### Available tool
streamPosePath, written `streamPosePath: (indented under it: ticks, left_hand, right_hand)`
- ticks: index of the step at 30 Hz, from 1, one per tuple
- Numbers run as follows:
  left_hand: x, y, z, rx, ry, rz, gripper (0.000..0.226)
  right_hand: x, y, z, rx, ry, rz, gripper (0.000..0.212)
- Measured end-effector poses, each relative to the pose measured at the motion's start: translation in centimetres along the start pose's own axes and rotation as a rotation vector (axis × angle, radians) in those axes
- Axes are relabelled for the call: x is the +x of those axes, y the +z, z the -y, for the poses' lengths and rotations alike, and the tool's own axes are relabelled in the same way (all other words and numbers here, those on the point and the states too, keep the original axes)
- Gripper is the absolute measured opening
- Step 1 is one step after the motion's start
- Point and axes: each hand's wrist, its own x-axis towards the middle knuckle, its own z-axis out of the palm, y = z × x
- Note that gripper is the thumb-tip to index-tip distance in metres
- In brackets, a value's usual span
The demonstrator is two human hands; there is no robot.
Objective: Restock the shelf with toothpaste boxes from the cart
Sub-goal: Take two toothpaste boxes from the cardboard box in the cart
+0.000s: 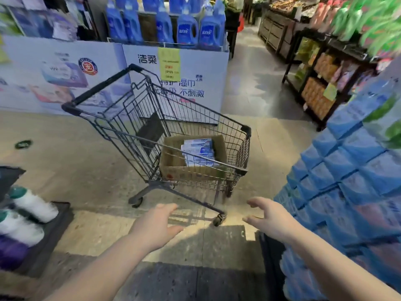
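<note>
**Item: toothpaste boxes** (pixel 198 152). A batch of white-and-blue cartons lies packed in an open cardboard box (pixel 173 172). They fill only its right-hand part; the left part of the box shows bare cardboard.

**Item: cart** (pixel 201 106). A wire shopping trolley stands on the floor (pixel 76 166) in the aisle, ahead of the person. The cardboard box sits in the far-right end of its basket, and nothing else shows in the basket.

**Item: left hand** (pixel 158 224). It is stretched forward, fingers straight and relaxed, and carries nothing. It is short of the cart and not touching it.

**Item: right hand** (pixel 269 218). It is also extended, fingers spread wide and slightly bent, and empty. It hangs just beside the stacked shelf and apart from the cart.

**Item: shelf** (pixel 347 181). On the right edge of the view are tiers of blue packs. The view is blurred here, so these may be the toothpaste stock, but that cannot be confirmed.

**Other stock:** white bottles (pixel 32 205) sit low on the left, and blue detergent jugs (pixel 186 29) stand on the display behind the cart.

**Progress, as judged:** the restock is unfinished. Cartons remain in the cart and neither hand holds one. The bare part of the box suggests some are gone, but how many cannot be told. What is left is to lift cartons from the box and set them on the shelf.
</note>
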Motion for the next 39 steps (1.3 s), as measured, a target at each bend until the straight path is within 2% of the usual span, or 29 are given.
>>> streamPosePath:
  ticks: [4,6,9,20,29,39]
  left_hand:
    - [5.1,-2.1,1.3,-0.004,-0.053,0.001,0.064]
    - [8.4,-3.2,1.7,0.006,-0.044,-0.004,0.064]
    - [13.9,-5.0,2.3,0.003,-0.024,-0.007,0.064]
    - [35.1,-13.7,4.5,0.032,0.016,0.012,0.062]
    - [46.1,-12.3,5.1,0.037,-0.043,0.099,0.062]
    - [57.3,-7.9,5.8,0.011,-0.100,0.100,0.058]
  right_hand:
    - [6.2,-1.2,0.4,0.000,-0.012,0.054,0.054]
    - [9.6,-1.8,0.8,0.054,0.006,0.051,0.051]
    - [15.0,-2.9,1.4,0.011,-0.013,0.010,0.050]
    - [34.8,-5.8,5.2,-0.001,0.064,0.088,0.042]
    - [50.8,-4.0,3.5,0.031,0.099,0.207,0.046]
    - [65.6,3.4,-1.5,-0.134,0.031,0.293,0.053]
